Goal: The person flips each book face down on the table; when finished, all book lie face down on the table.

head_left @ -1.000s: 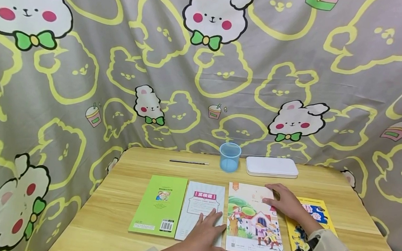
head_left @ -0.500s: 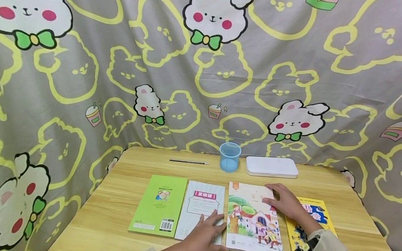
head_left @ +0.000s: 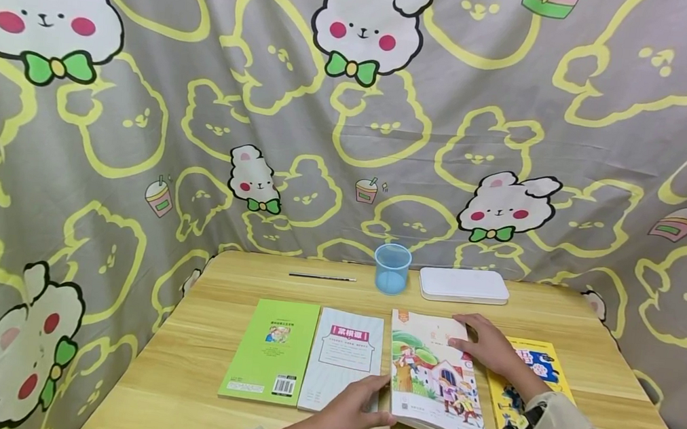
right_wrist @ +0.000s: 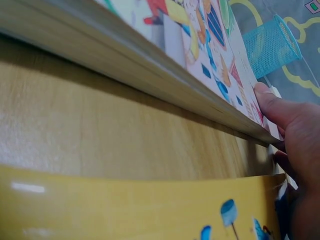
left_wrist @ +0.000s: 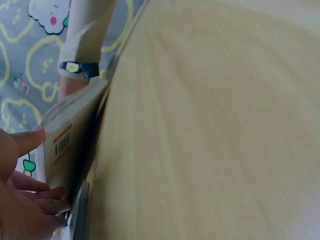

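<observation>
Tilted slightly on the table is a picture-covered book point(head_left: 439, 379), its left side raised. My left hand point(head_left: 344, 412) grips the raised side near its lower corner. In the left wrist view, the left thumb is at the book's edge and the other fingers reach beneath, beside the back cover point(left_wrist: 67, 145) with its barcode. At the top right corner, my right hand point(head_left: 488, 346) holds the book. In the right wrist view, its thumb point(right_wrist: 267, 97) lies on the cover and the other fingers are at the page edge, partly hidden.
To the left lie a pale blue book point(head_left: 350, 344) and a green book point(head_left: 270, 351). A yellow book point(head_left: 557, 363) lies partly under the right forearm. Behind are a pencil point(head_left: 322, 277), a blue mesh cup point(head_left: 392, 270) and a white case point(head_left: 464, 285). A patterned curtain surrounds the table.
My left hand has shifted from the pale blue book to the picture-covered book's left side, which has risen from the table. My right hand has stayed at the top right corner.
</observation>
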`<state>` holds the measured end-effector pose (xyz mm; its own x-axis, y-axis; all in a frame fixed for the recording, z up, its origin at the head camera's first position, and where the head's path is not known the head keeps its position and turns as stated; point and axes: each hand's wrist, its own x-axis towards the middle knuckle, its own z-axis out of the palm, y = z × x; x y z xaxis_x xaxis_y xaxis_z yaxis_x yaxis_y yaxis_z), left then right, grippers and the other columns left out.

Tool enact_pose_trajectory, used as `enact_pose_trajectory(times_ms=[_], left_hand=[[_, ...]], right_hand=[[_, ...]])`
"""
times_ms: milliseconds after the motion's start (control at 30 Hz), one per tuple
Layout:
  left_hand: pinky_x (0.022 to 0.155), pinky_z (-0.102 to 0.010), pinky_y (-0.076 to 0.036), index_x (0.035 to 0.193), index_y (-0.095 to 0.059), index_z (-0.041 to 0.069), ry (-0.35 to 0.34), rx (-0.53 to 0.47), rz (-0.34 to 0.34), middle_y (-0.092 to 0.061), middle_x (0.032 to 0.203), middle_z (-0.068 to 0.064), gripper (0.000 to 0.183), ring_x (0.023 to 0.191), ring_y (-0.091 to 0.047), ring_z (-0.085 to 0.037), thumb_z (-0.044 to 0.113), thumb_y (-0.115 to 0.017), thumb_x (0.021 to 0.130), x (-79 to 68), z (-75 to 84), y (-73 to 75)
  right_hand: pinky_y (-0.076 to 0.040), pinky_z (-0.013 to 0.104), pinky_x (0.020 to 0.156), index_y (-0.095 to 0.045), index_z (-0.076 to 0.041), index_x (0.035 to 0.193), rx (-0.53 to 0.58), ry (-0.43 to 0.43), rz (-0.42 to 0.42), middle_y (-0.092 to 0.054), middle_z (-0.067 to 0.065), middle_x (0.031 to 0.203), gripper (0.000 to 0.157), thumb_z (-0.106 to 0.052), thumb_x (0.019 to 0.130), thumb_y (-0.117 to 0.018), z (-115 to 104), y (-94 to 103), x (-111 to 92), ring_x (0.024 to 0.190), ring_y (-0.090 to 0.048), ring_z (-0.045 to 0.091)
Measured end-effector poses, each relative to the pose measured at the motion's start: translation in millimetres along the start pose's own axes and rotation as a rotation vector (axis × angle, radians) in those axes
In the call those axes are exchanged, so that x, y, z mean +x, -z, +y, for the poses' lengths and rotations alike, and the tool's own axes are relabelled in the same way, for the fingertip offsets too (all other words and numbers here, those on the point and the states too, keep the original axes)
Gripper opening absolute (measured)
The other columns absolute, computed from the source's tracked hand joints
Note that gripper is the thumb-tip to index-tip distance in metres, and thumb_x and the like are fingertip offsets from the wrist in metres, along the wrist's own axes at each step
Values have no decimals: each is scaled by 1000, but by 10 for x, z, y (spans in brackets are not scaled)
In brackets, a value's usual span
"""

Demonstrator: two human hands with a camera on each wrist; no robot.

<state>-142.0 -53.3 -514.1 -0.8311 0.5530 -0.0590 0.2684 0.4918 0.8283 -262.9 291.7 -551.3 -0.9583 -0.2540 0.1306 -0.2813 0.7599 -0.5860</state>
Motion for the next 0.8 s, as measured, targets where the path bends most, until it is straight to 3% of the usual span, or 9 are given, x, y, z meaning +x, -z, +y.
enact_pose_trajectory(times_ms=[233, 300, 533, 800], left_hand=[[97, -27, -56, 150, -36, -14, 3, -582, -17, -48, 151, -27, 67, 129, -62, -34, -7, -70, 93, 45, 43, -86], [93, -26, -58, 150, -36, -16, 7, -679, 3, -48, 150, -30, 67, 126, -64, -36, -11, -68, 92, 45, 44, -115], [92, -31, -59, 151, -35, -16, 35, -847, 89, -41, 155, -32, 72, 123, -65, -38, -18, -68, 87, 39, 56, -203], [95, -32, -58, 153, -35, -13, 66, -915, 156, -34, 159, -33, 76, 122, -66, -36, -19, -70, 85, 51, 73, -287]], right_hand=[[-38, 72, 108, -54, -4, 148, 14, 11, 2, -51, 26, 148, 76, -56, 94, -69, -1, 11, -7, 138, -44, 51], [-38, 72, 108, -54, -4, 148, 16, 8, 2, -51, 26, 148, 76, -56, 94, -69, -4, 15, -9, 138, -44, 51], [-38, 72, 107, -54, -3, 147, 12, 8, 10, -52, 26, 147, 73, -52, 95, -70, -29, 17, -14, 137, -45, 52], [-38, 71, 108, -54, -3, 148, 21, -3, 3, -52, 26, 148, 73, -52, 95, -70, -50, 25, -20, 138, -45, 51]])
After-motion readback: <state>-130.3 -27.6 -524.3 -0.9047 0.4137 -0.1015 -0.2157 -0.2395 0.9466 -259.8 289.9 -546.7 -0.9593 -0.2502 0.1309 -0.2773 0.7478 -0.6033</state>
